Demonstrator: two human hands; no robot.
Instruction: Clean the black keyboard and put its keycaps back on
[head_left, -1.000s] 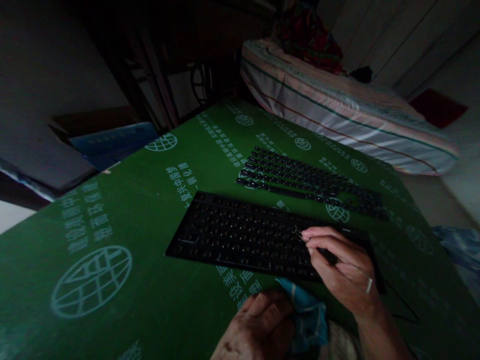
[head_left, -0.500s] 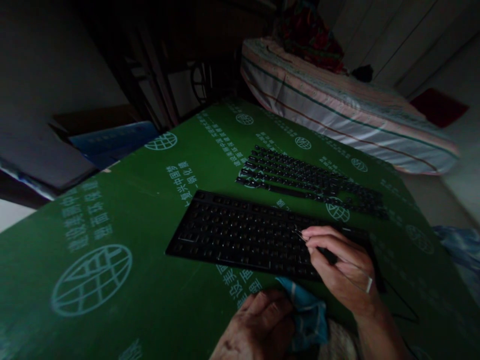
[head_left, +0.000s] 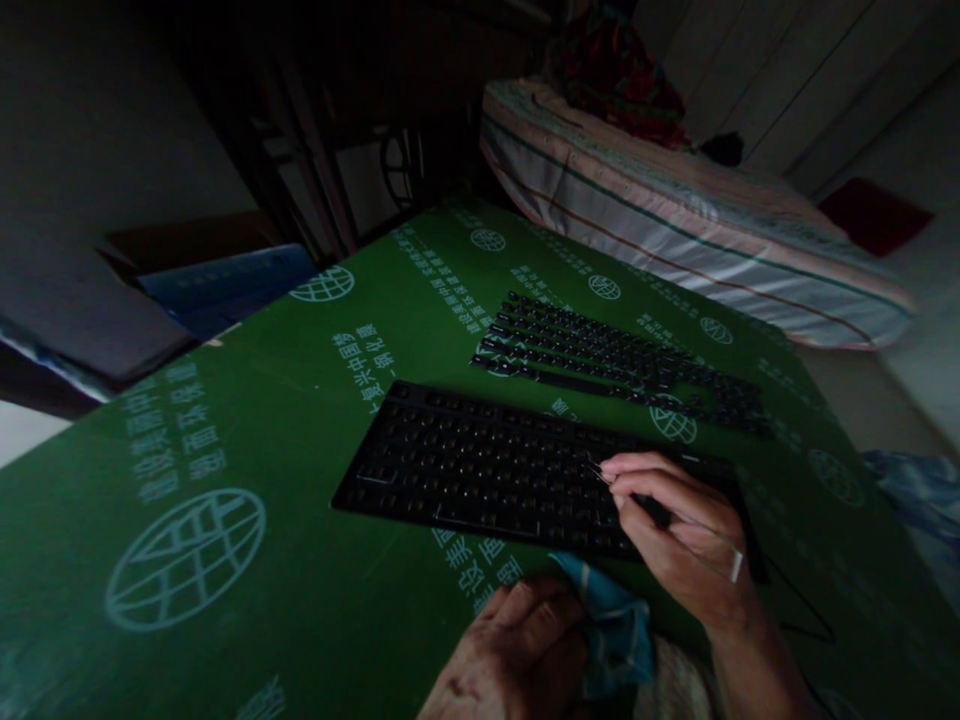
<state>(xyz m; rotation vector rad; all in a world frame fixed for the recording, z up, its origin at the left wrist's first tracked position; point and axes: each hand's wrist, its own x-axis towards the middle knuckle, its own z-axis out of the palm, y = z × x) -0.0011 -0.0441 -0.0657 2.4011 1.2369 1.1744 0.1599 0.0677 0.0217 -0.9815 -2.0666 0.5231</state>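
Hands at a bare keyboard on the green desk

The right hand (head_left: 686,535) pinches a thin tool (head_left: 600,470) over the keyboard (head_left: 480,470) near the desk's (head_left: 300,560) front edge; the left hand (head_left: 517,655) grips a blue cloth (head_left: 611,625). Keycaps (head_left: 615,365) lie in rows behind.

Count, one view. You have two hands in frame: left hand (head_left: 514,650), right hand (head_left: 686,535), one ring (head_left: 736,566) on the right. One black keyboard base (head_left: 480,470), keycaps off. One laid-out set of loose keycaps (head_left: 622,365), in about six rows; single caps too small and dark to count. One blue cloth (head_left: 611,625). One thin tool (head_left: 600,470) in your right fingers. One green printed board (head_left: 247,450) on the counter. One striped mattress (head_left: 675,220).
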